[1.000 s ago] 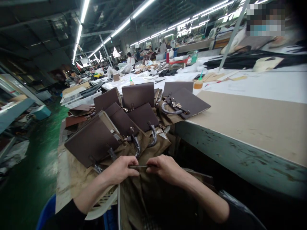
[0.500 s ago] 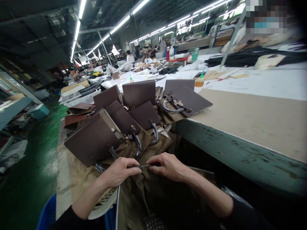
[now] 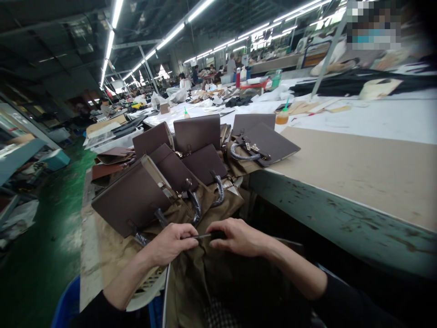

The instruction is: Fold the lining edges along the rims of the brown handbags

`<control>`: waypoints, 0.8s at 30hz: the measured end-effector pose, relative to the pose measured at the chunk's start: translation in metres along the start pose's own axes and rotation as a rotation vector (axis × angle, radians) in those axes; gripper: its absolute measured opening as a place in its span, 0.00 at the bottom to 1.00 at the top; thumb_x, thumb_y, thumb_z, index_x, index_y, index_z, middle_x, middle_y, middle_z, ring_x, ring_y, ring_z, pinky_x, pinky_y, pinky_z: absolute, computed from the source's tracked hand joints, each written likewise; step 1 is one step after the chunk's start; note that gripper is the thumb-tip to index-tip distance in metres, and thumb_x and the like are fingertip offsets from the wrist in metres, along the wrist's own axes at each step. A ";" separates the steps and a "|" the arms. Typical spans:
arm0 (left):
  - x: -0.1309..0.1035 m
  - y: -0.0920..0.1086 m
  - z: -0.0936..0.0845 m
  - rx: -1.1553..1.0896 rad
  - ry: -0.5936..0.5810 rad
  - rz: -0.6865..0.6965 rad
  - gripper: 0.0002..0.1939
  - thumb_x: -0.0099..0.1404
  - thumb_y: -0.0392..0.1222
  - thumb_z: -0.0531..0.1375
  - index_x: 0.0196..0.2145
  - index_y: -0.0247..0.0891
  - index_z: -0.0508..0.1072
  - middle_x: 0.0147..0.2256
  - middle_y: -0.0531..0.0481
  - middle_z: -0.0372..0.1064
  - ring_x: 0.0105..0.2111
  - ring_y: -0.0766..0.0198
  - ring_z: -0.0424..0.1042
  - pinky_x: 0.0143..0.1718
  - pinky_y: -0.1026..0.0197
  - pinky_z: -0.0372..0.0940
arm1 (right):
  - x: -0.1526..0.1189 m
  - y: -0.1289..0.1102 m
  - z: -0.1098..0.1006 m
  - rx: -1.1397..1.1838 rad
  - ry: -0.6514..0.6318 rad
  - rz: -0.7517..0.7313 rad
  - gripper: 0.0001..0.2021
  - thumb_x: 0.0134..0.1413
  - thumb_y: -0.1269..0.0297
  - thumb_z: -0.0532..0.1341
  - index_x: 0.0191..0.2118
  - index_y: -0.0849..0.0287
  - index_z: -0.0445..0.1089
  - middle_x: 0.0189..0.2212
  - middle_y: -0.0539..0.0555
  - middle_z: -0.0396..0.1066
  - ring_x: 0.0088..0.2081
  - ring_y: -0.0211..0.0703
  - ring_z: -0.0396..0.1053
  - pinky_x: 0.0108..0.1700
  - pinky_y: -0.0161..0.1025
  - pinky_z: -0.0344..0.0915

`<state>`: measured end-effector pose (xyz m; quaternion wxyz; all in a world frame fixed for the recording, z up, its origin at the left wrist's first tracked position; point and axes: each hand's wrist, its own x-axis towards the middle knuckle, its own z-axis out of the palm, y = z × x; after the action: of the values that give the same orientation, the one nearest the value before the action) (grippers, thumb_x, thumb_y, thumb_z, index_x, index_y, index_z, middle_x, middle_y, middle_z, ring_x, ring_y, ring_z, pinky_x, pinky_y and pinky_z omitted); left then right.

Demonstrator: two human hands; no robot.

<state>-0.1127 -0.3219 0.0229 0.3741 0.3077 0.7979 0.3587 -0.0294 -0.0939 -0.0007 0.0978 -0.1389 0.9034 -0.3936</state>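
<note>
In the lower middle, my left hand point(image 3: 171, 243) pinches the edge of a brown bag lining point(image 3: 191, 273) between thumb and fingers. My right hand point(image 3: 239, 238) is closed on the same edge a short way to the right, its thumb slightly lower than before. A thin dark strip point(image 3: 204, 236) runs between the two hands. The cloth falls in folds below them into deep shadow, so the rest of the piece is hard to make out. Just beyond my hands lie several dark brown handbags point(image 3: 133, 200), their handles point(image 3: 196, 207) wrapped in clear plastic.
To the right a green-sided table point(image 3: 341, 214) carries a tan board point(image 3: 362, 168). A small amber glue bottle point(image 3: 282, 117) stands behind it. At lower left are a cream basket point(image 3: 148, 291) and a blue bin point(image 3: 66, 303). A co-worker point(image 3: 372, 50) is across the table.
My right hand has shifted slightly left, and its thumb and fingers have parted a little. My left hand stays nearly in place on the edge.
</note>
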 end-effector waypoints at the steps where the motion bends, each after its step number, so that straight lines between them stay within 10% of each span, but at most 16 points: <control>1: 0.000 0.000 0.001 0.017 0.023 0.001 0.09 0.63 0.44 0.60 0.36 0.35 0.73 0.24 0.57 0.62 0.26 0.69 0.56 0.27 0.65 0.51 | 0.003 -0.002 0.001 0.014 0.001 -0.020 0.16 0.54 0.52 0.62 0.48 0.49 0.73 0.38 0.51 0.77 0.39 0.46 0.72 0.36 0.37 0.59; 13: -0.004 -0.001 0.005 0.005 0.045 -0.014 0.12 0.54 0.34 0.64 0.35 0.39 0.65 0.22 0.61 0.60 0.24 0.71 0.54 0.25 0.64 0.47 | 0.023 -0.010 0.022 -0.021 0.100 0.041 0.06 0.51 0.56 0.65 0.32 0.50 0.75 0.24 0.43 0.70 0.28 0.36 0.66 0.28 0.35 0.48; 24: 0.002 0.008 0.009 0.061 0.106 -0.005 0.12 0.54 0.37 0.65 0.33 0.39 0.64 0.22 0.61 0.58 0.23 0.71 0.55 0.23 0.65 0.47 | 0.014 0.006 0.015 0.105 0.091 -0.096 0.09 0.51 0.61 0.66 0.39 0.53 0.69 0.31 0.45 0.72 0.33 0.38 0.68 0.33 0.33 0.55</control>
<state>-0.1050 -0.3127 0.0243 0.3227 0.2974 0.8281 0.3488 -0.0397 -0.1048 -0.0159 0.0448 -0.1587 0.8774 -0.4506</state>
